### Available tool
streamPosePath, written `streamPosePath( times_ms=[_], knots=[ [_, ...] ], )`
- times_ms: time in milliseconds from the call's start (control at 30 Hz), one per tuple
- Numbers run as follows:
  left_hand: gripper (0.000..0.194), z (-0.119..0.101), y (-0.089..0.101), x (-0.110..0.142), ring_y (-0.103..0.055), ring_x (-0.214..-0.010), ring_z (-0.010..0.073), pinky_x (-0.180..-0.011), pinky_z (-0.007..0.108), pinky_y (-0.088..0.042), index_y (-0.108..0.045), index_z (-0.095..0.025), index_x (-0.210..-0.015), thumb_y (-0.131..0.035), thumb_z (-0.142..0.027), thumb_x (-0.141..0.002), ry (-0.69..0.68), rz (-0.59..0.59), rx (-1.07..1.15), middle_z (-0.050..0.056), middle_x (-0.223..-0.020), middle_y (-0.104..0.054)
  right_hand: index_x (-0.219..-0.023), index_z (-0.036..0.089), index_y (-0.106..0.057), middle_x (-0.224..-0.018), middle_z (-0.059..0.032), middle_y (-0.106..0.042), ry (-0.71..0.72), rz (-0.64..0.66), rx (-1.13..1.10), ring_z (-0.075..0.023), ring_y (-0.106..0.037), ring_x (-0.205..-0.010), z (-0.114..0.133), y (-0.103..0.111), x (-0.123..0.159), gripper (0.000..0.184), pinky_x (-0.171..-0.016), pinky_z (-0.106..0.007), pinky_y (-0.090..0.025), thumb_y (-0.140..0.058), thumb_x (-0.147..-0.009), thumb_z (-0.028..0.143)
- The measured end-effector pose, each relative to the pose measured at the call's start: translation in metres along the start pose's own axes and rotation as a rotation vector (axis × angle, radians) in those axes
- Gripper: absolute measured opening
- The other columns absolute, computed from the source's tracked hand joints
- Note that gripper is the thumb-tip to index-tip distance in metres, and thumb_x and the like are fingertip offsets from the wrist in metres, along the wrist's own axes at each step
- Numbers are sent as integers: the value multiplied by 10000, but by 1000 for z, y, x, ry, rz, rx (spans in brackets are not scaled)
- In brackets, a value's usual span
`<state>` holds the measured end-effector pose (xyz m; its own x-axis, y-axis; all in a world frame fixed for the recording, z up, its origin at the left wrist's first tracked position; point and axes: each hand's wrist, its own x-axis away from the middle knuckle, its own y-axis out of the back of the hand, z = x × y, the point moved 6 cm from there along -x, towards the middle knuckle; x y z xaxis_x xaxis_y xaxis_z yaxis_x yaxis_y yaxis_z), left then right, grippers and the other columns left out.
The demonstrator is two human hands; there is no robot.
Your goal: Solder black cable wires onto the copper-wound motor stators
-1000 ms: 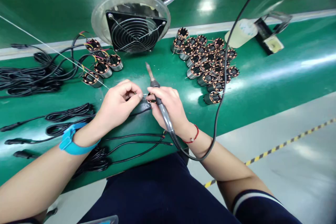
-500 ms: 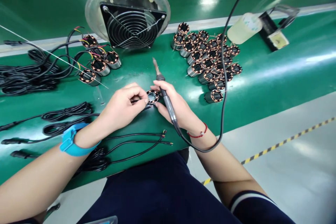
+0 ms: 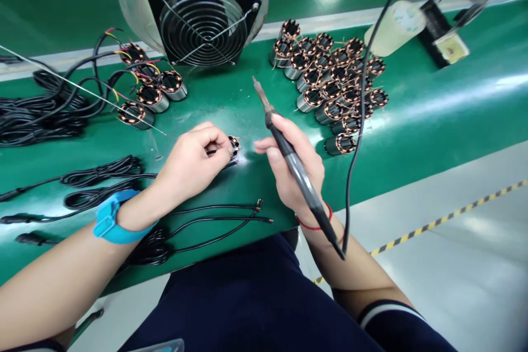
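My left hand [image 3: 200,157] is closed in a pinch, with a black cable [image 3: 212,150] passing between its fingers. Right at those fingertips is a copper-wound motor stator [image 3: 235,146], partly hidden behind them. Just below the pinch, another thin dark cable end [image 3: 229,166] lies on the bench. My right hand [image 3: 295,162] grips a soldering iron [image 3: 295,168], its tip pointing up and away from me over the green surface. The right fingers are apart from the stator.
Several stators [image 3: 330,88] stand in a cluster at the back right, and wired ones [image 3: 152,98] at the back left. A fan [image 3: 206,30] faces the bench. Coiled black cables [image 3: 101,170] lie left. A pale roll [image 3: 394,27] and a soldering iron stand [image 3: 443,38] are far right.
My right hand has come off the stator and moved right, carrying the soldering iron. My left hand keeps its pinch near the stator, which is now more covered by the fingers.
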<state>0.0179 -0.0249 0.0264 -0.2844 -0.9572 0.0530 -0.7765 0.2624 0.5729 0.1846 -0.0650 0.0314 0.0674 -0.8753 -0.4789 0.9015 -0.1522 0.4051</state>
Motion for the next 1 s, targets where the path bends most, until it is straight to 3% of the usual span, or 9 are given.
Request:
streamPosePath(
  times_ms=[133, 300, 500, 1000],
  knots=[
    [127, 2, 0, 0, -500, -637, 94, -573, 237, -361, -609, -160, -660, -570, -120, -774, 6, -3, 21, -21, -702, -556, -1170, 262, -604, -826, -7, -675, 72, -177, -22, -151, -624, -672, 8, 13, 23, 308, -639, -334, -566, -618, -865, 221],
    [141, 5, 0, -2, -486, -632, 101, -574, 249, -355, -597, -164, -638, -557, -107, -760, 36, 2, 38, -22, -681, -541, -1040, 214, -625, -702, 6, -627, 58, -232, -169, -117, -585, -514, 2, 15, 41, 223, -442, -249, -482, -652, -819, 215],
    [133, 6, -1, -2, -488, -638, 102, -582, 253, -359, -590, -168, -641, -557, -123, -762, 54, 6, 46, -23, -686, -543, -1010, 216, -633, -696, 14, -655, 103, -244, -146, -100, -583, -461, 4, 16, 41, 189, -402, -222, -476, -649, -822, 225],
    [124, 6, -2, -2, -470, -612, 100, -568, 260, -354, -589, -172, -649, -581, -130, -765, 49, -6, 68, -17, -700, -548, -1014, 240, -624, -718, 1, -681, 37, -229, -140, -140, -647, -502, 1, 14, 43, 193, -413, -254, -521, -659, -825, 266]
  ],
)
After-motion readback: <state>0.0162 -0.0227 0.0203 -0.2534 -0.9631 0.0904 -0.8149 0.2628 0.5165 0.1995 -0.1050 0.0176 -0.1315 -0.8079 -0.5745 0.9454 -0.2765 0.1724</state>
